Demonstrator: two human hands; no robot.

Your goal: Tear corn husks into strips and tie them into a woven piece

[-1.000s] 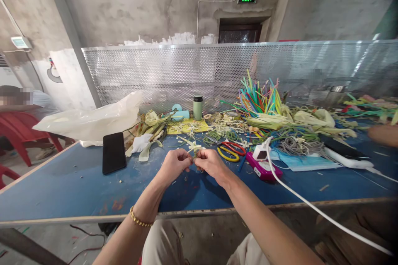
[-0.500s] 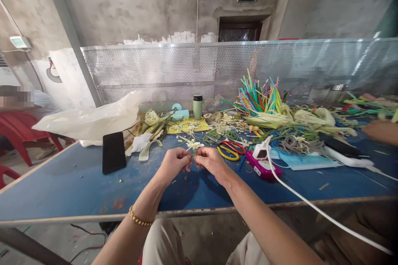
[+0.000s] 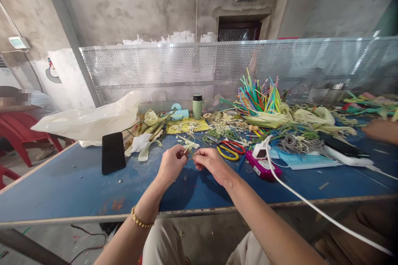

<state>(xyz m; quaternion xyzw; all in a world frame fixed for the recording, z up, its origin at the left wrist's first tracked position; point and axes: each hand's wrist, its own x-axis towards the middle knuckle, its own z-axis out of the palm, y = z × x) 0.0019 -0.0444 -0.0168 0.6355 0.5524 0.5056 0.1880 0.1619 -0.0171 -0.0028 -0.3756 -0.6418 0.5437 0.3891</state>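
Note:
Both hands are pinched around a small pale-green piece of corn husk (image 3: pixel 192 144) above the blue table. My left hand (image 3: pixel 173 165) is closed at its left side, thumb against forefinger. At its lower right my right hand (image 3: pixel 211 163) is closed too, with thumb and fingers pressed together. A thin green strand seems to run between the fingertips, but it is too small to make out well. Just right of my right hand lie scissors (image 3: pixel 228 152) with red and yellow handles.
A black phone (image 3: pixel 113 153) lies left, near a plastic sheet (image 3: pixel 87 118). Behind the hands are husk scraps on yellow paper (image 3: pixel 203 125), a green bottle (image 3: pixel 197 107) and coloured pipe cleaners (image 3: pixel 258 95). A purple power block (image 3: pixel 264 165) trails a white cable. Another person's hand (image 3: pixel 381 130) is far right.
My left hand has shifted slightly left and up, widening the gap between the hands. The husk piece has turned and looks narrower. My right hand is almost where it was.

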